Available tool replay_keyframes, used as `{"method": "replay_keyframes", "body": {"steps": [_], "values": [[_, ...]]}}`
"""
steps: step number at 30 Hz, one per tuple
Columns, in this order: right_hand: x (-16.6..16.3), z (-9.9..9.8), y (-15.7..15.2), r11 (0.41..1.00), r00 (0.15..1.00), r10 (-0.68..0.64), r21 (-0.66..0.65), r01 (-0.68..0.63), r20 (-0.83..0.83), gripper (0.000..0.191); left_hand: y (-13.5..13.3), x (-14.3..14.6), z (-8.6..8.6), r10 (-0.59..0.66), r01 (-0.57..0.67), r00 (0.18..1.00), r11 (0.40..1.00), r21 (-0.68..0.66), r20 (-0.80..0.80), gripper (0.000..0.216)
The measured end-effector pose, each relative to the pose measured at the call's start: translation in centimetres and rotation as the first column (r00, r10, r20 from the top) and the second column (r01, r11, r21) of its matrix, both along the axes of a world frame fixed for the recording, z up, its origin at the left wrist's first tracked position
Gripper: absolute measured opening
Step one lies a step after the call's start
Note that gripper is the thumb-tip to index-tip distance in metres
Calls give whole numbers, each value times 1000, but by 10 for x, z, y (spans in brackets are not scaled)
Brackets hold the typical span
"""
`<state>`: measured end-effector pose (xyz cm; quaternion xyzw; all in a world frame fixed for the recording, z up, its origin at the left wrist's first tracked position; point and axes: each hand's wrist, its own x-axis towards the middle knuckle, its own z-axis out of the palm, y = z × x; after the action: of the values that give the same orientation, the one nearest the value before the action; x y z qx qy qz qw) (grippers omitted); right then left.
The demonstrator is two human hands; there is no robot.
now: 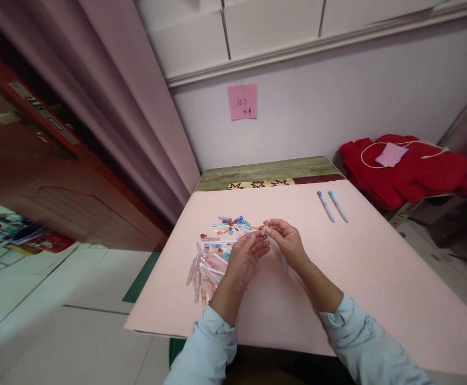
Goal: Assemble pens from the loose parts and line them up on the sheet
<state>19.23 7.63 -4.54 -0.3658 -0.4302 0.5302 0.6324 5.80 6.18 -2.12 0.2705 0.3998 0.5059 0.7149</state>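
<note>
My left hand (246,256) and my right hand (284,238) meet over the pink sheet (377,267) on the table, fingers pinched together around a small orange-brown pen part (266,226) held between them. Just left of my hands lies a loose pile of pen parts (217,246): blue and brown caps, clear barrels and thin refills. Two assembled pale blue pens (331,206) lie side by side further back on the right of the sheet.
A green wooden table end (265,171) shows beyond the pink sheet. A red garment (410,168) with a white cord lies on a seat at the right. A pink sticky note (242,101) hangs on the wall; a curtain (137,107) hangs at the left.
</note>
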Motion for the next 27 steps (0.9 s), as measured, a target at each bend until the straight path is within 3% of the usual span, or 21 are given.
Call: {"method": "replay_keyframes", "body": {"steps": [8,17,27], "values": [[-1,-7,0,999,998,-2,34,0,62,30,-1,7,-10,45,-3,958,989,-150,282,15],[0,-7,1,994,975,-86,89,69,205,25,-2,8,-13,92,-13,928,976,-216,360,11],[-1,-3,-7,959,911,-270,170,226,311,16,-6,19,-10,172,-63,879,966,-249,444,11]]}}
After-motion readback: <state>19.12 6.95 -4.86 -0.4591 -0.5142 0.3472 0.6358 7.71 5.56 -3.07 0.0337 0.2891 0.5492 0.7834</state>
